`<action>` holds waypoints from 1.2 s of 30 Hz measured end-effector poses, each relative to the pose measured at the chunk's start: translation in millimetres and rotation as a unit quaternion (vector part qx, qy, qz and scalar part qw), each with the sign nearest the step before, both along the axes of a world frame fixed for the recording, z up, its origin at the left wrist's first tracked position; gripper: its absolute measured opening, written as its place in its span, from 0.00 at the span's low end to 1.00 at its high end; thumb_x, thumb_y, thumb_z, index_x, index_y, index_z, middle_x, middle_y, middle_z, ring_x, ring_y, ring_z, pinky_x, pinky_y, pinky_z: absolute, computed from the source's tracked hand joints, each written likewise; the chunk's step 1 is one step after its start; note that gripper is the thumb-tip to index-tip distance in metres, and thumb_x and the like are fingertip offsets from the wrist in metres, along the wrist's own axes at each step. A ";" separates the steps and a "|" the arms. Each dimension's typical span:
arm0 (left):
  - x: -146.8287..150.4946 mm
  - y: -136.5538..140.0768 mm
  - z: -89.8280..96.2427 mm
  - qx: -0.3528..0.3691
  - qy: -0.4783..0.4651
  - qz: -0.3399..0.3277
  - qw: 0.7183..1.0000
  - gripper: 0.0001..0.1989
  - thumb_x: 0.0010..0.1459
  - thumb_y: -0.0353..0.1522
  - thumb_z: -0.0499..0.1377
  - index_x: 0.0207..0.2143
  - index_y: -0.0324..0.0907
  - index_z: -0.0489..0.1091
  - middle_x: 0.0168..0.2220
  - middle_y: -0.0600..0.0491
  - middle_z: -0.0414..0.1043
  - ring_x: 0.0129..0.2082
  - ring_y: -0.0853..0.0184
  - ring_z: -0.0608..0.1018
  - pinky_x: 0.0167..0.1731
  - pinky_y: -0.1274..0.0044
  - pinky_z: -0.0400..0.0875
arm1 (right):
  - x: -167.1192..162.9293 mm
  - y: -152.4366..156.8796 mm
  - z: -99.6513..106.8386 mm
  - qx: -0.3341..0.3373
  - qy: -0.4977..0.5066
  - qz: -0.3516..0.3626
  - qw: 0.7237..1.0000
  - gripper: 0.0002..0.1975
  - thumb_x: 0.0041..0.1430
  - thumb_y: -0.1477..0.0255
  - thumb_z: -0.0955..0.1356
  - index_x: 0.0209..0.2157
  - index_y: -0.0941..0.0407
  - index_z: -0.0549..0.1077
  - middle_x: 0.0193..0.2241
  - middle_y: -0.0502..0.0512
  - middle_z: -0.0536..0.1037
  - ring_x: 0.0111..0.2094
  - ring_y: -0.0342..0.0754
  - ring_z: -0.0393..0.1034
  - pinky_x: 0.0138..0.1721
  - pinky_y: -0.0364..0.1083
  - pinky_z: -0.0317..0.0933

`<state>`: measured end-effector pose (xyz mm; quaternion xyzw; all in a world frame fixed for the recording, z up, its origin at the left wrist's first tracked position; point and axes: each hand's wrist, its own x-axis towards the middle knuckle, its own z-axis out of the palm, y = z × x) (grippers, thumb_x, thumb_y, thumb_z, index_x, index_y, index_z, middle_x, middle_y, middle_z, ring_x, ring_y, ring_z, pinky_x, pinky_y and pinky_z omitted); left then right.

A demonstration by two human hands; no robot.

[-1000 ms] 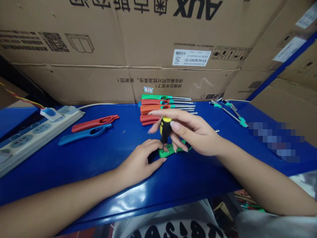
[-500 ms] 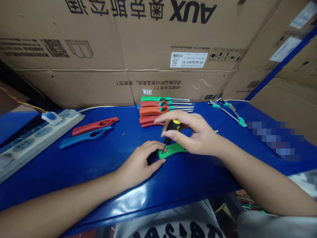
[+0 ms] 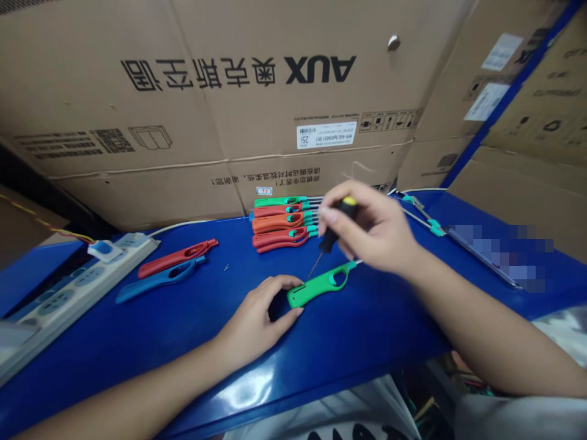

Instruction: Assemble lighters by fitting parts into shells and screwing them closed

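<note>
Left hand (image 3: 254,318) on green lighter (image 3: 316,289); right hand (image 3: 376,235) on screwdriver (image 3: 329,241).
Well in from the worktop's (image 3: 348,333) front edge, the left hand pinches the green lighter's butt end. Beyond, the right hand grips the screwdriver, tilted, tip at the green lighter; contact unconfirmed. A row of lighters (image 3: 271,225) lies near the back edge.

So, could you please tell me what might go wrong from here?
The tip of the screwdriver is close to the left hand, so a slip might jab it. The green lighter is held only near its butt end, so it could swivel. Tiny silvery bits lie loose on the table and could get lost.
</note>
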<state>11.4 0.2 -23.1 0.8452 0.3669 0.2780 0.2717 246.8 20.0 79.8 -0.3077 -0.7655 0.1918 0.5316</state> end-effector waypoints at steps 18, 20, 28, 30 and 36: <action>-1.0 -0.6 2.5 0.046 0.003 -0.023 0.999 0.15 0.65 0.29 0.58 0.54 0.46 0.67 0.50 0.48 0.76 0.51 0.59 0.78 0.52 0.64 0.74 | 118.8 70.3 -24.2 -0.301 -0.406 -0.350 0.789 0.18 0.63 0.72 0.60 0.53 0.60 0.68 0.57 0.72 0.64 0.29 0.45 0.72 0.35 0.48 0.66; -0.2 -3.0 4.7 0.065 0.012 -0.030 0.997 0.16 0.64 0.28 0.57 0.54 0.46 0.67 0.50 0.48 0.75 0.51 0.59 0.77 0.52 0.65 0.74 | 119.9 71.6 -30.8 -0.336 -0.445 -0.330 0.762 0.19 0.58 0.73 0.64 0.51 0.59 0.69 0.56 0.71 0.65 0.29 0.46 0.71 0.34 0.49 0.65; 0.3 1.0 13.4 0.080 0.070 -0.030 0.994 0.16 0.68 0.32 0.58 0.56 0.45 0.66 0.51 0.48 0.76 0.52 0.58 0.77 0.53 0.64 0.74 | 119.6 75.0 -39.3 -0.317 -0.529 -0.289 0.732 0.18 0.53 0.74 0.68 0.47 0.59 0.74 0.51 0.71 0.69 0.52 0.65 0.67 0.48 0.55 0.62; -2.0 8.0 16.1 0.090 0.075 -0.038 0.992 0.17 0.67 0.30 0.58 0.57 0.46 0.66 0.52 0.48 0.75 0.53 0.59 0.76 0.54 0.64 0.73 | 118.1 69.9 -31.2 -0.286 -0.524 -0.250 0.762 0.18 0.54 0.71 0.69 0.48 0.57 0.74 0.53 0.68 0.69 0.55 0.63 0.64 0.52 0.53 0.60; -14.4 34.7 25.4 0.145 0.077 -0.058 0.985 0.18 0.69 0.30 0.56 0.60 0.46 0.64 0.55 0.46 0.73 0.56 0.58 0.74 0.57 0.63 0.71 | 109.7 53.1 -13.8 -0.389 -0.483 0.050 0.783 0.24 0.49 0.54 0.74 0.43 0.56 0.76 0.38 0.55 0.77 0.37 0.50 0.70 0.36 0.45 0.61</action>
